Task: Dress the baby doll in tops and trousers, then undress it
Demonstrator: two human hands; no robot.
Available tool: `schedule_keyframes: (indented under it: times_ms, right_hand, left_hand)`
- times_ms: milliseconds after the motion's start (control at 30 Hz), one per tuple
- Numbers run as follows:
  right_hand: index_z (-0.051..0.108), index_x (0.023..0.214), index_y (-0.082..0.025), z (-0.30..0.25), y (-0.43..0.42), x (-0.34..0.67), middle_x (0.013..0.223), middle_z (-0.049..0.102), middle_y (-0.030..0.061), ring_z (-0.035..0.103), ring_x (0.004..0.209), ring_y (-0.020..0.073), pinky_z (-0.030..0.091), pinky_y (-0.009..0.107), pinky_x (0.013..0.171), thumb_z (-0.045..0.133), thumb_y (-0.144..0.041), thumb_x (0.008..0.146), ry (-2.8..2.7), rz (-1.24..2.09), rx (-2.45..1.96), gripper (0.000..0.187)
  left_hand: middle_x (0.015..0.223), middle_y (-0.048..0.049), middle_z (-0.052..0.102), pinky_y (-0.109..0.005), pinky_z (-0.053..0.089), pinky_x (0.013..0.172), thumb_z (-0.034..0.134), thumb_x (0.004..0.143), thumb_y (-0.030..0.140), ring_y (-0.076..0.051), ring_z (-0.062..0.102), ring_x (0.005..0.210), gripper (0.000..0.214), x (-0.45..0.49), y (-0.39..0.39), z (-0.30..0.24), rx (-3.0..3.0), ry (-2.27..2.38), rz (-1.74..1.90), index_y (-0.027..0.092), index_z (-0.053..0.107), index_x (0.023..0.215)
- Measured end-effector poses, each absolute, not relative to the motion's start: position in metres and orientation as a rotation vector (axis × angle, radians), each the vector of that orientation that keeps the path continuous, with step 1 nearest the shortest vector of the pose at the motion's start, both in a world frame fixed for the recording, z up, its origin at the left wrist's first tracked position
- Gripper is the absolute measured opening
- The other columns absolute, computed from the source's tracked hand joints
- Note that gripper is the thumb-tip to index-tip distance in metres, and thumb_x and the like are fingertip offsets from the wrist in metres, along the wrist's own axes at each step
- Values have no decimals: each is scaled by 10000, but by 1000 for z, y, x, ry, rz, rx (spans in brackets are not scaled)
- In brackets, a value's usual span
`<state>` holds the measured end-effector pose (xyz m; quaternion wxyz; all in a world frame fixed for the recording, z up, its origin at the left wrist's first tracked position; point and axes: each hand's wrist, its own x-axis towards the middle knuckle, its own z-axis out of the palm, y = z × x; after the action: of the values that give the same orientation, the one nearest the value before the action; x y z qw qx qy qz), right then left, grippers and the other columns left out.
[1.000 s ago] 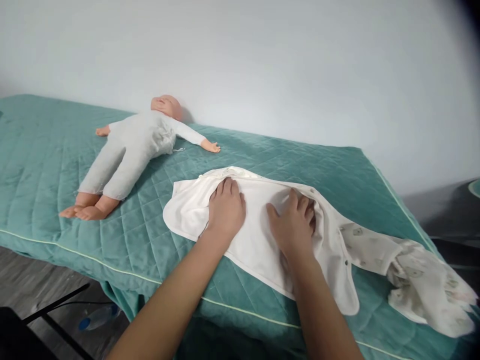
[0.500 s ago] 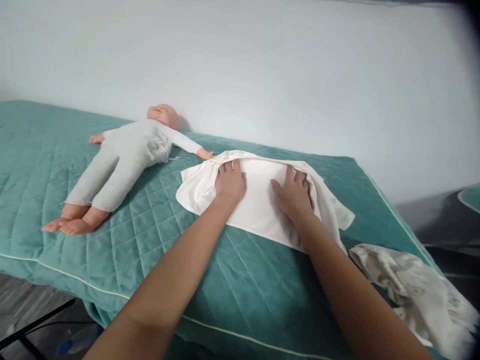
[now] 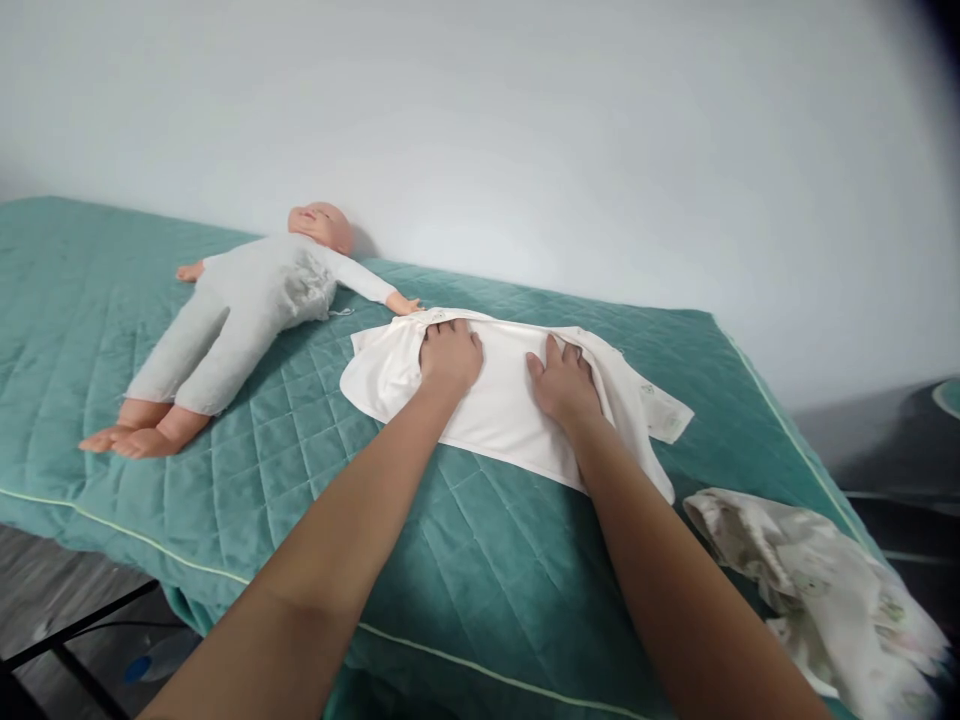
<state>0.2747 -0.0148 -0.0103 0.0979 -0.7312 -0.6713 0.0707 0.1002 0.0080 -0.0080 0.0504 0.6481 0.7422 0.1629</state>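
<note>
A small white baby shirt (image 3: 502, 410) lies spread open on the green quilted cover, its pale inside facing up. My left hand (image 3: 452, 357) rests flat on its left part, fingertips tucked near the folded upper edge. On the right part lies my right hand (image 3: 566, 380), fingers spread, the tips partly under the fabric fold. A printed sleeve (image 3: 666, 412) sticks out to the right. Left of the shirt a baby doll (image 3: 251, 290) in a whitish cloth body lies on its back, one hand close to the shirt's upper left corner.
The green quilted cover (image 3: 300, 520) drapes over a bed with a pale piped edge. A crumpled printed baby garment (image 3: 825, 590) lies at the right front edge. A white wall (image 3: 480, 140) stands behind. Below left are a black metal bar (image 3: 82, 625) and a plastic bottle (image 3: 154, 662) on the floor.
The view has shifted slightly. The shirt's right side lies somewhat flatter, with more of its right sleeve showing. Both hands stay on the fabric.
</note>
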Motion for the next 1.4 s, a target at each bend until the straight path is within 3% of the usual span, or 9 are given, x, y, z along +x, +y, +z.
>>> schedule_keyframes:
  times_ms: [333, 600, 933, 1100, 1233, 1300, 1400]
  right_hand:
    - [290, 1585, -51, -8, -17, 268, 1587, 346, 299, 396, 1445, 404, 297, 525, 1169, 220, -461, 1040, -2011, 145, -2196, 686]
    - [301, 1582, -32, -8, -48, 250, 1652, 232, 283, 258, 1536, 366, 254, 497, 1211, 212, -467, 1046, -2009, 28, -2220, 696]
    - [289, 1583, 5, -5, -78, 237, 1665, 212, 260, 200, 1559, 353, 194, 464, 1245, 216, -469, 1052, -2119, -9, -2193, 715]
    - [292, 1582, 9, -7, -88, 232, 1665, 194, 269, 183, 1565, 357, 195, 475, 1247, 236, -478, 1055, -2168, 1, -2156, 719]
    - [314, 1574, 4, -10, -103, 235, 1657, 205, 285, 180, 1567, 355, 212, 481, 1244, 251, -508, 1053, -2263, -13, -2057, 733]
    - [334, 1571, -15, -10, -114, 237, 1660, 208, 277, 172, 1571, 346, 225, 489, 1242, 247, -515, 1053, -2317, -7, -1997, 725]
    - [341, 1573, -45, -9, -124, 234, 1667, 208, 263, 150, 1577, 345, 235, 510, 1239, 291, -524, 1042, -2332, 61, -1960, 717]
  left_hand:
    - [1437, -226, 553, -455, 383, 1133, 335, 1022, 384, -335, 469, 1350, 500, 99, 9, -9, 1984, 2231, 513, 80, 543, 1360]
    - [1434, -244, 554, -445, 397, 1123, 319, 1027, 343, -335, 471, 1349, 514, 102, 5, -7, 1987, 2215, 520, 34, 530, 1380]
    - [1526, -254, 475, -424, 333, 1200, 310, 1020, 287, -310, 397, 1453, 568, 101, -12, -7, 2010, 2183, 566, -18, 411, 1488]
    - [1614, -207, 382, -433, 258, 1256, 384, 996, 282, -293, 273, 1542, 512, 93, -55, -4, 2206, 2021, 673, 25, 509, 1420]
    - [1483, -122, 561, -433, 304, 1238, 434, 978, 254, -254, 439, 1436, 360, 46, -87, -6, 2256, 1866, 1029, 154, 630, 1262]
    - [1374, -120, 629, -402, 382, 1175, 440, 960, 204, -245, 524, 1337, 327, 9, -89, -9, 2048, 2024, 1174, 168, 635, 1220]
    - [1339, -149, 625, -448, 421, 1113, 465, 950, 222, -294, 520, 1320, 316, -39, -77, -13, 1718, 2315, 1108, 167, 616, 1222]
